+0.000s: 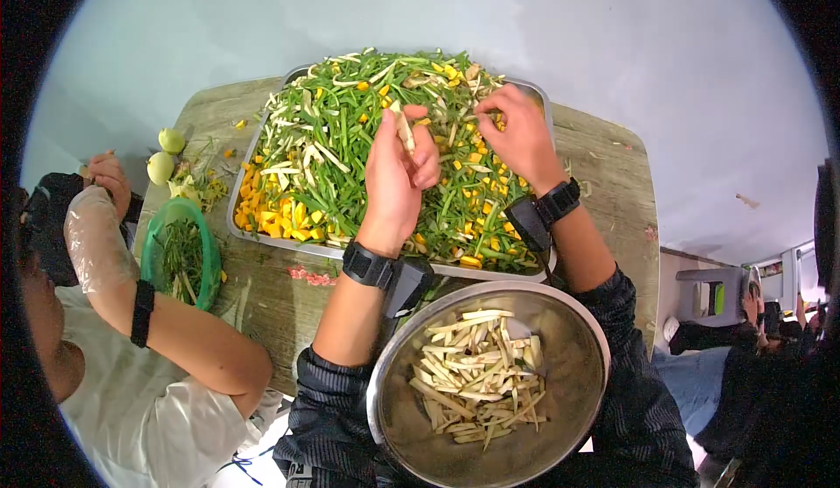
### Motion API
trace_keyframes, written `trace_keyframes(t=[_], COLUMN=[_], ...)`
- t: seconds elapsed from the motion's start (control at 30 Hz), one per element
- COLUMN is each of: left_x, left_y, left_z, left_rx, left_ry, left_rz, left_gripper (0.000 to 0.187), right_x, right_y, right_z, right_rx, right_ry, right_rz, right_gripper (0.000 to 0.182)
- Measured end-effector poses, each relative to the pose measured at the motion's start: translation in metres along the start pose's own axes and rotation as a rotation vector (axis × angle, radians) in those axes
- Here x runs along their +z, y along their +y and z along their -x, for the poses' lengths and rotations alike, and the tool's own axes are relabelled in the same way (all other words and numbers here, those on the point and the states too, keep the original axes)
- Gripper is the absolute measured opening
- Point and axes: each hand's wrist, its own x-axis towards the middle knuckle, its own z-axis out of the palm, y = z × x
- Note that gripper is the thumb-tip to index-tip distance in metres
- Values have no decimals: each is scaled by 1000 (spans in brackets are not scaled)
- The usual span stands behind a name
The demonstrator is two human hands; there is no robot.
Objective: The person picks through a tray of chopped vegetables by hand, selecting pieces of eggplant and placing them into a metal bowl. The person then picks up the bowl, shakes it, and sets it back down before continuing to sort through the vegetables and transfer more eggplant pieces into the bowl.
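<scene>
My left hand [399, 168] is closed around a pale vegetable strip [403, 129], which stands upright between thumb and fingers. To its right, my right hand [516, 133] has its fingertips drawn together; whatever they pinch is too small to make out. Both hands are above a large metal tray [241, 177] heaped with cut green stems [341, 125], pale strips and yellow-orange chunks [293, 221]. Nearest me, below my forearms, a steel bowl [573, 383] contains a pile of pale cut strips [481, 374], some edged with darker skin.
On the left, a person wearing a clear plastic glove [94, 234] works beside a green basket [213, 256] of thin green stems. Two round pale-green vegetables [161, 168] lie on the wooden table [604, 177]. A grey stool [713, 295] and another person are at right.
</scene>
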Motion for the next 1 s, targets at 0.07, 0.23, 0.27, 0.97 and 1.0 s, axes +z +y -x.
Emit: trace_keyframes(t=[0.07, 0.23, 0.27, 0.97, 1.0], left_x=[-4, -2, -2, -6, -6], left_y=[-1, -1, -1, 1, 0], left_z=[-2, -1, -1, -3, -3], left_rx=[5, 33, 38, 5, 5], left_ry=[8, 42, 53, -1, 0], left_rz=[-45, -74, -77, -25, -25], left_gripper=[34, 29, 27, 54, 54], right_x=[-7, -1, 0, -4, -5], right_y=[-6, -15, -16, -22, -23], right_z=[-3, -2, 0, -2, -2], right_rx=[-85, -280, -291, -269, -248], right_ry=[-17, -139, -176, -314, -323], right_rz=[-15, -140, -119, -161, -167], right_gripper=[16, 30, 36, 38, 38])
